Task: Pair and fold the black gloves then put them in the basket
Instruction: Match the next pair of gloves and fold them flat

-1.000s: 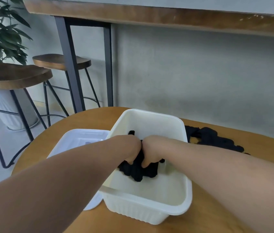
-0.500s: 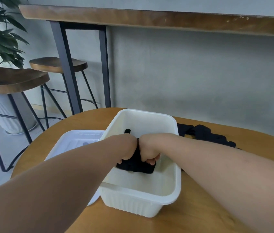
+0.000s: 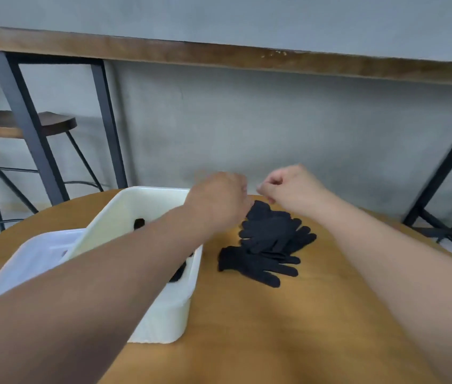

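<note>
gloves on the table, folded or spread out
Spread out, not folded: the loose black gloves lie flat and overlapping on the wooden table, right of the basket, their fingers splayed outward.

A: Count? One white basket, one clear lid left of it, two stools.
B: Black gloves — one heap on the table, number unclear. Two hands.

I log: round wooden bench; white lid left; two stools; long wooden counter behind.
</note>
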Demonstrator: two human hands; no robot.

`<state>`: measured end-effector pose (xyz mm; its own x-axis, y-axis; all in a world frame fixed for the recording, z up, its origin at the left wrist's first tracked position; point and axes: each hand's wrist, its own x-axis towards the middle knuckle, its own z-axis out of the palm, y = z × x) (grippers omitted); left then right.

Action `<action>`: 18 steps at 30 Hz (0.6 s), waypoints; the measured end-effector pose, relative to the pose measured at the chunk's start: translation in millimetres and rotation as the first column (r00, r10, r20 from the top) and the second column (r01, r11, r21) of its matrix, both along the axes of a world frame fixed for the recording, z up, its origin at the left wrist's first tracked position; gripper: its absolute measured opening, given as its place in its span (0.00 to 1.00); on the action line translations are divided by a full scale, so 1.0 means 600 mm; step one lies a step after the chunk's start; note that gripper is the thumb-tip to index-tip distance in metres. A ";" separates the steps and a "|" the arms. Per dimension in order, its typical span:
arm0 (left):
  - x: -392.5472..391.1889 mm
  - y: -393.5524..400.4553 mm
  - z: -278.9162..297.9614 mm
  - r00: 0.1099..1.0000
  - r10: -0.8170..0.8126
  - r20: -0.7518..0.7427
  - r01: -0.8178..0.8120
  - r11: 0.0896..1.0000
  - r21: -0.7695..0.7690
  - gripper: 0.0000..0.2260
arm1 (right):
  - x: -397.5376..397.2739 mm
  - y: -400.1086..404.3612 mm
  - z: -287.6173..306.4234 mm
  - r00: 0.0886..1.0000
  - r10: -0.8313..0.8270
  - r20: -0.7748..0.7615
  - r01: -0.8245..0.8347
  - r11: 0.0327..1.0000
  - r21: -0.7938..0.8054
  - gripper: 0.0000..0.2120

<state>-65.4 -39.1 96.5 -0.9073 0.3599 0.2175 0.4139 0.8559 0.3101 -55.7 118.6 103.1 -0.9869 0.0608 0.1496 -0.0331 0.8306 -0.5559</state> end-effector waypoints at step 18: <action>-0.013 0.088 -0.269 0.819 0.290 0.495 -0.450 0.859 0.242 0.10 | 0.009 0.005 -0.309 0.972 0.139 0.192 -0.156 0.985 0.075 0.18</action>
<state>-73.0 13.9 -64.7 -0.9825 -0.0452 -0.1805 -0.1566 0.7251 0.6706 -50.1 121.7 -82.4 -0.9950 -0.0928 -0.0382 -0.0625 0.8706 -0.4879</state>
